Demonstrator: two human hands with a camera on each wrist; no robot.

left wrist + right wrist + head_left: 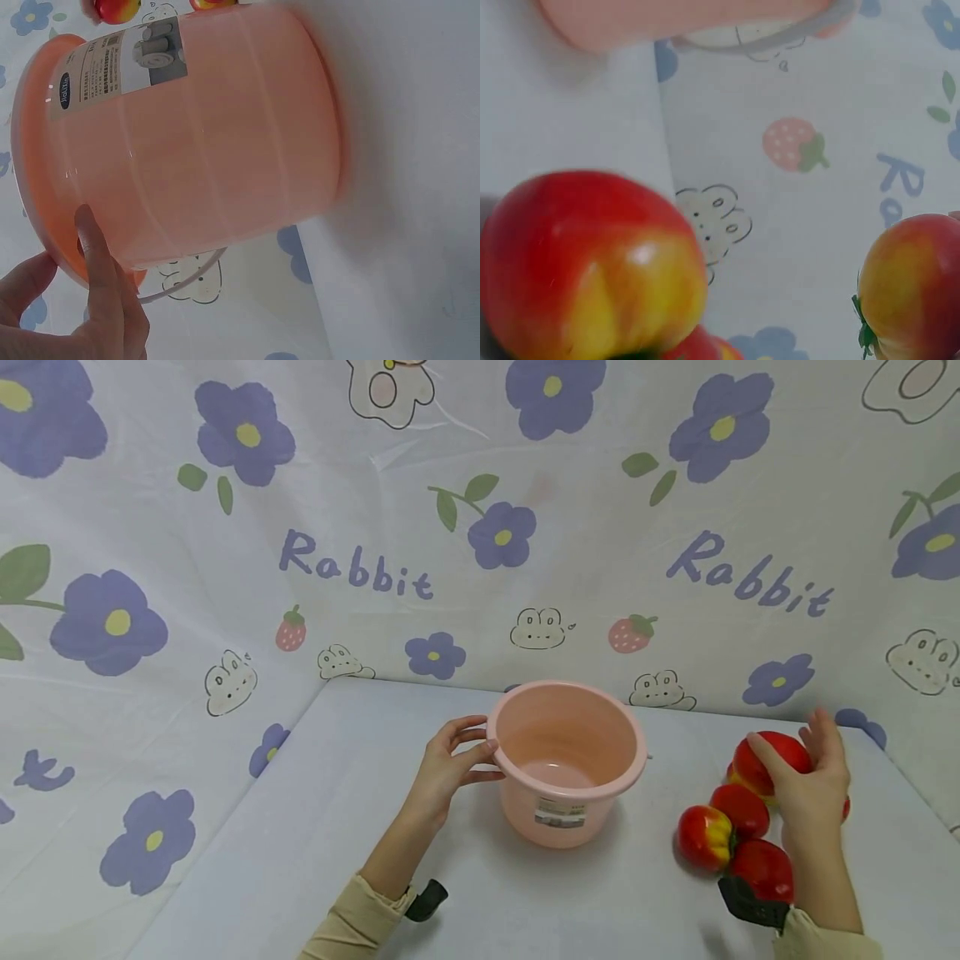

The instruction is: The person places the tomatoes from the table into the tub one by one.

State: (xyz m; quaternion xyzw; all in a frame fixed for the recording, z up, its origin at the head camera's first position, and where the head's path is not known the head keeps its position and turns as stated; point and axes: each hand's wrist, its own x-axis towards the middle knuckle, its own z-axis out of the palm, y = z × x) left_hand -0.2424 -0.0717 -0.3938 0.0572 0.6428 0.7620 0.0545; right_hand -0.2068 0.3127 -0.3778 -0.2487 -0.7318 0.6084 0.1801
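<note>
A pink plastic bucket (558, 822) stands upright on the white table, a label on its front. My left hand (444, 768) grips its rim at the left; in the left wrist view the left hand (97, 307) has its thumb at the rim and fingers along the outer wall. On the right, my right hand (813, 789) holds a red-and-yellow tomato (780, 750) between thumb and fingers, above other tomatoes (705, 837). In the right wrist view the held tomato (915, 285) shows green sepals, and only a bit of fingertip is visible.
Several tomatoes lie clustered on the table right of the bucket, including a large one (592, 262) near the right wrist. A white cloth (360, 627) printed with purple flowers and rabbits hangs behind the table. The bucket's handle (184, 281) hangs at its far side.
</note>
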